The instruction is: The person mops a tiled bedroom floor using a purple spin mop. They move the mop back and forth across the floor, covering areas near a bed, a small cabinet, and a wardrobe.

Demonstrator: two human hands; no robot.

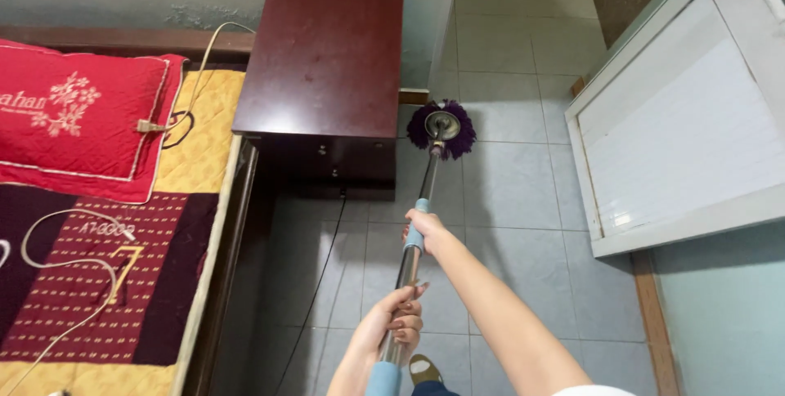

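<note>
Gripping the mop handle (415, 241) with both hands: the right hand (423, 227) is wrapped round the pale blue sleeve further up the pole, arm stretched out, while the left hand (398, 314) is curled round the metal shaft lower down, close to the body. The purple mop head (442, 129) sits on the tiled floor (507, 183), right at the front corner of the dark red bedside cabinet (323, 61), near the wall. Left of the cabinet there's the bed (98, 265), a red pillow (74, 118) at its head, white cables (57, 265) trailing across the quilt. A white door (679, 118) stands to the right.
</note>
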